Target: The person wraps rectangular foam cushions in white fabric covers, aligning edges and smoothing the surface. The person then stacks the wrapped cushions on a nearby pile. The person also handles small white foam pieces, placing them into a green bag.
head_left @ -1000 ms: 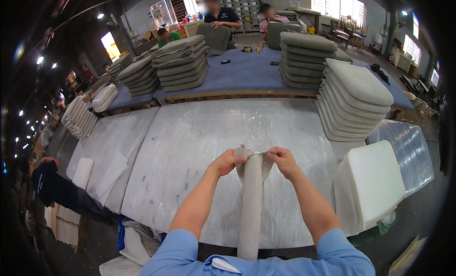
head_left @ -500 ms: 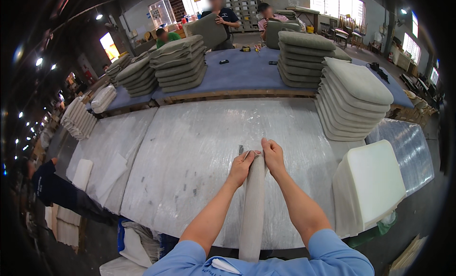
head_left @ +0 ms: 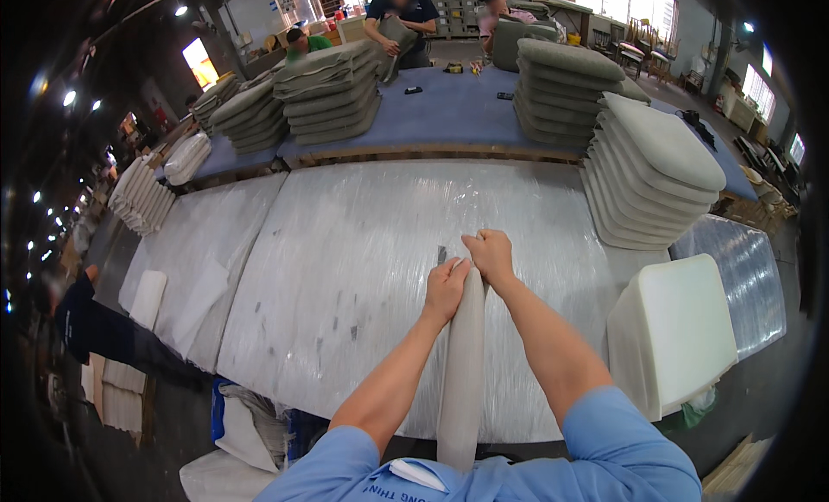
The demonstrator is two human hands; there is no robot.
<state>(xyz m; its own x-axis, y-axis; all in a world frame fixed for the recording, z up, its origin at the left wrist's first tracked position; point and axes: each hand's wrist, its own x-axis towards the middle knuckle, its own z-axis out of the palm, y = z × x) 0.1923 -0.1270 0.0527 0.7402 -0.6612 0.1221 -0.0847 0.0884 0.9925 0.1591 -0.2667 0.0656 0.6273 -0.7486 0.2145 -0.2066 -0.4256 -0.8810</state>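
A grey fabric-covered cushion (head_left: 463,364) stands on its narrow edge in front of me, running from my body toward the middle of the wrapped table (head_left: 345,269). My left hand (head_left: 446,290) is closed on the cover at its far end, thumb pointing forward. Just beyond and to the right, my right hand (head_left: 490,257) is closed in a pinch beside that end. Whatever lies between its fingers is too small to make out. A stack of pale grey cushions (head_left: 652,170) stands at the table's far right, and white foam pads (head_left: 686,312) are piled at the near right.
Behind the wrapped table is a blue-topped table (head_left: 440,113) with stacks of grey-green cushions (head_left: 328,92). A person in dark clothing (head_left: 401,23) handles a cushion there; others sit nearby. Another person (head_left: 112,334) stands at the left. A white foam roll (head_left: 148,296) lies at the left edge.
My right hand has moved slightly away and left, past the cushion's far end, and turned over more. My left hand stays on the cover. The person across has tilted their cushion.
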